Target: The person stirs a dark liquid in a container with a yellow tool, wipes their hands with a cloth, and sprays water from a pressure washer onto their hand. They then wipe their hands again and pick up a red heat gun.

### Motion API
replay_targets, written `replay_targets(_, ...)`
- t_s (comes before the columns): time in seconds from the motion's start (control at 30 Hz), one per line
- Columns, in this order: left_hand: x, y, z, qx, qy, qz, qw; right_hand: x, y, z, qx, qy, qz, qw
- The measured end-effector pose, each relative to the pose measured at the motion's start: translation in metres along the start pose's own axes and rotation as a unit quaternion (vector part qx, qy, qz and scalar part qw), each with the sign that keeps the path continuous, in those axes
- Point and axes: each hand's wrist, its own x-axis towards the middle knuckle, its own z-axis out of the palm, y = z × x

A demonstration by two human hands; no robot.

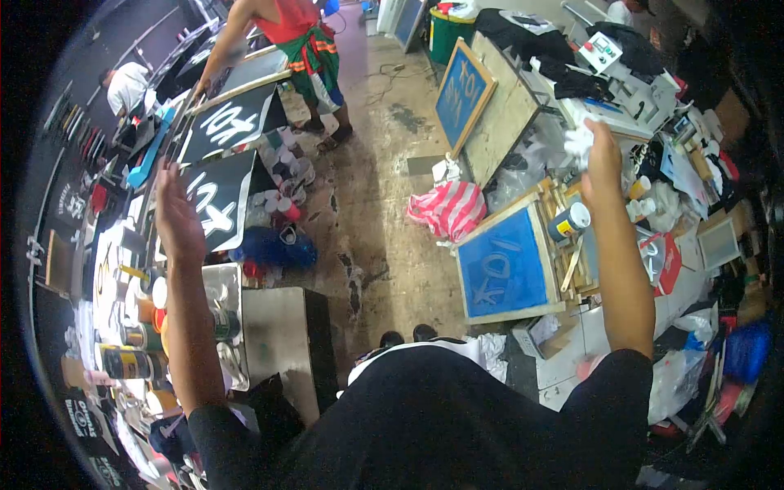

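My left hand (178, 216) is raised at the left with its fingers stretched out and nothing visible in it. It is in front of the left edge of a black printed panel (241, 175) with large white lettering. A second black panel (196, 145) with similar lettering lies just beyond. My right hand (604, 155) is lifted at the right, fingers closed round a crumpled white cloth (578, 145). Below and left of that hand, a dark jar (563, 224) with a white lid stands by a wooden-framed blue printing screen (510, 265).
A person in a red top (290, 28) bends at the left bench; another in white (131, 90) is beyond it. A second blue screen (464, 94) leans on a board (506, 114). A pink-striped bag (449, 208) lies on the floor. Paint containers (131, 359) crowd the left.
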Motion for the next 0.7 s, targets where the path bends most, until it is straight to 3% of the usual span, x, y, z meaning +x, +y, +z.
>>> replay_targets(0.03,-0.015,0.008,-0.004,0.064,-0.087,-0.019,0.994,-0.010,0.004,-0.008,-0.017,-0.068,0.009,0.997)
replay_targets(0.07,-0.030,0.015,-0.012,0.126,-0.172,-0.038,0.976,-0.025,0.005,-0.014,-0.014,-0.073,0.011,0.997)
replay_targets(0.13,-0.055,0.020,-0.040,0.248,-0.272,-0.019,0.930,-0.056,0.003,-0.025,-0.163,-0.063,-0.024,0.984)
replay_targets(0.2,-0.068,-0.005,-0.049,0.233,-0.228,0.013,0.945,-0.088,0.008,-0.023,-0.124,-0.010,-0.059,0.990)
replay_targets(0.27,-0.070,-0.052,-0.063,0.057,0.038,0.096,0.993,-0.097,0.036,-0.027,-0.085,0.044,-0.090,0.991)
replay_targets(0.33,-0.075,-0.092,-0.052,0.064,0.180,0.175,0.966,-0.092,0.105,-0.030,-0.154,0.282,-0.186,0.929)
replay_targets(0.4,-0.073,-0.130,-0.043,0.140,0.188,0.262,0.936,-0.096,0.122,0.000,0.006,0.303,-0.130,0.944)
replay_targets(0.43,-0.074,-0.146,-0.037,0.189,0.173,0.284,0.924,-0.094,0.140,0.003,0.022,0.289,-0.102,0.952)
replay_targets(0.47,-0.078,-0.162,-0.038,0.238,0.158,0.303,0.909,-0.086,0.189,-0.011,-0.168,0.259,-0.157,0.938)
replay_targets(0.5,-0.080,-0.182,-0.048,0.294,0.123,0.254,0.913,-0.085,0.218,-0.013,-0.294,0.237,-0.113,0.919)
replay_targets(0.53,-0.082,-0.204,-0.058,0.346,0.089,0.204,0.911,-0.083,0.242,-0.006,-0.243,0.252,-0.117,0.929)
replay_targets(0.57,-0.089,-0.224,-0.069,0.347,0.091,0.199,0.912,-0.080,0.287,-0.013,-0.275,0.174,-0.099,0.940)
replay_targets(0.6,-0.098,-0.244,-0.082,0.443,-0.055,0.104,0.889,-0.102,0.249,0.014,-0.137,0.163,0.078,0.974)
replay_targets(0.63,-0.108,-0.258,-0.094,0.521,-0.199,0.004,0.830,-0.104,0.277,0.006,-0.199,0.020,0.158,0.967)
replay_targets(0.67,-0.116,-0.264,-0.105,0.578,-0.334,-0.097,0.738,-0.116,0.288,0.006,-0.290,-0.065,0.151,0.943)
replay_targets(0.7,-0.123,-0.259,-0.108,0.579,-0.326,-0.102,0.740,-0.138,0.264,0.017,-0.325,-0.132,0.094,0.932)
